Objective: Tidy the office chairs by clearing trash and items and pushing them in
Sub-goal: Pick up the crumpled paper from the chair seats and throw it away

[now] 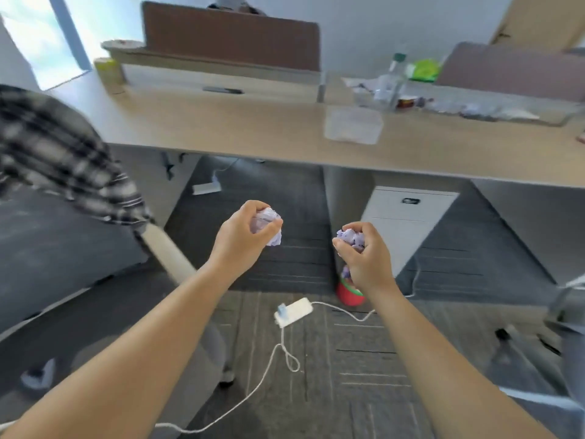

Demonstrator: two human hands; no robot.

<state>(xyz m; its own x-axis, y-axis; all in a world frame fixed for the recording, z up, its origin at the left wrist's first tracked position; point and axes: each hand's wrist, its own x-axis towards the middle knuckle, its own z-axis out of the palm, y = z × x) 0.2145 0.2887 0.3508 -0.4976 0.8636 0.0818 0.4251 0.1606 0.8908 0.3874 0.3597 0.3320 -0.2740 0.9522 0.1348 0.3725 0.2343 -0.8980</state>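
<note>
Both hands are out in front over the carpet, each curled tight around trash: the left hand (pixel 243 231) grips a crumpled lilac paper ball (pixel 269 223) at about 11 o'clock of centre, and the right hand (pixel 364 253) clutches a second lilac wad (pixel 353 237) at about 1 o'clock. Directly under the right hand, at 5 o'clock from it, a small red bin (pixel 348 294) stands on the floor beside the worktop (pixel 253 128) leg, apparently already holding some scraps. The step in hand looks like binning the paper, so the right wad should be lowered straight over the mouth before the fingers loosen, then the left brought across. The opening is narrow; dropping from height risks a bounce-out. The office chair (pixel 47 236) with a plaid shirt (pixel 57 147) draped over it waits at 9 o'clock, not yet pushed in, and the white power strip (pixel 292 312) cable is a trip hazard.
</note>
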